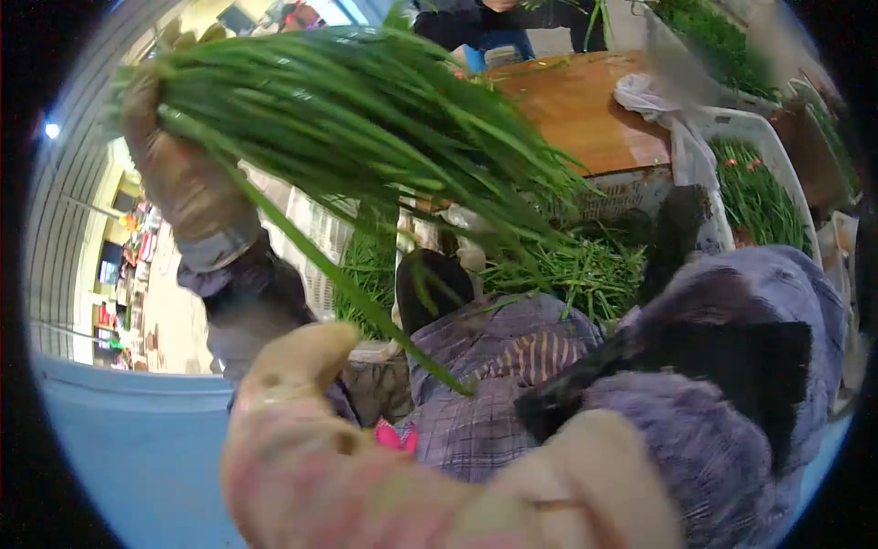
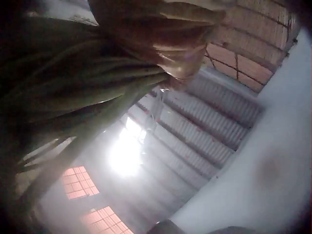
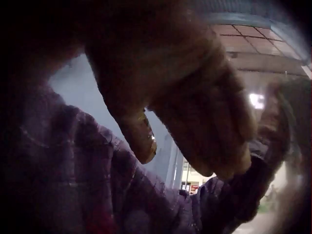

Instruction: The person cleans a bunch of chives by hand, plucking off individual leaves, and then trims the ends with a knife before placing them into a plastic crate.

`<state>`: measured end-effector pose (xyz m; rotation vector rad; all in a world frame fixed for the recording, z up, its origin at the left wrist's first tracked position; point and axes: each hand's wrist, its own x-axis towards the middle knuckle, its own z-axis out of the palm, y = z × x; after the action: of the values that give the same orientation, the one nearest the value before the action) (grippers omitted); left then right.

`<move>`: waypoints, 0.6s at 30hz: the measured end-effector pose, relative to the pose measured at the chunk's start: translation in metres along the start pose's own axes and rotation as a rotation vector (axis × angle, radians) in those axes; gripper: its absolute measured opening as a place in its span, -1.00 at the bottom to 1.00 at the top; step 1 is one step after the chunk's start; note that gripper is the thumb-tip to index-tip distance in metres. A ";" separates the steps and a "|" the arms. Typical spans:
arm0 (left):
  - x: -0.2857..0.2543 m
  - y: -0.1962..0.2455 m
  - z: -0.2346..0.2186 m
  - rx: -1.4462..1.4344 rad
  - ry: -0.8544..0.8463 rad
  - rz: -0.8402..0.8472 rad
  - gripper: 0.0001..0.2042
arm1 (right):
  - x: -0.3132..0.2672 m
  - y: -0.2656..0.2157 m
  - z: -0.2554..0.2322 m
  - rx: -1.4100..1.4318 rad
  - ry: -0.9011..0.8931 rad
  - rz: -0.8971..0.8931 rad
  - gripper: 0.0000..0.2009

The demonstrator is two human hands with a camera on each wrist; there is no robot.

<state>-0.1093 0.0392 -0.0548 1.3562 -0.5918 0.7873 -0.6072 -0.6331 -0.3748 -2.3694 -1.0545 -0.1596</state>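
Note:
My gloved left hand (image 1: 187, 178) grips a thick bunch of green chives (image 1: 338, 119) at its bundled end, raised at the upper left of the head view. The long leaves fan out to the right, and a single leaf hangs down across my lap. In the left wrist view the chives (image 2: 58, 87) lie dark beside the gloved hand (image 2: 165, 29). Close to the head camera is my gloved right hand (image 1: 366, 467), large and blurred, apart from the bunch. The right wrist view shows this hand (image 3: 195, 112) with fingers extended and thumb apart, holding nothing.
Ahead is a crate with loose chives (image 1: 585, 274), beside a wooden board (image 1: 585, 101). A white crate (image 1: 796, 174) at the right holds bundles with red bands, a plastic bag (image 1: 690, 146) at its edge. Another person (image 1: 457, 27) sits across the board.

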 end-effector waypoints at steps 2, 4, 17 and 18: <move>-0.007 -0.001 -0.004 0.011 -0.012 0.023 -0.66 | 0.150 -0.013 -0.018 -0.022 -0.056 -0.004 -0.72; -0.013 -0.012 0.007 -0.002 -0.041 0.046 -0.66 | 0.369 -0.061 -0.024 -0.056 -0.099 0.016 -0.74; -0.097 -0.082 -0.029 -1.166 -0.507 0.095 -0.05 | 0.526 0.014 0.040 1.001 0.544 0.640 -0.66; -0.101 -0.085 -0.033 -1.200 -0.447 0.082 -0.06 | 0.525 0.012 0.041 1.007 0.536 0.648 -0.66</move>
<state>-0.1074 0.0542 -0.1902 0.3648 -1.2161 0.0709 -0.2422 -0.2741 -0.2497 -1.4782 -0.0132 -0.0047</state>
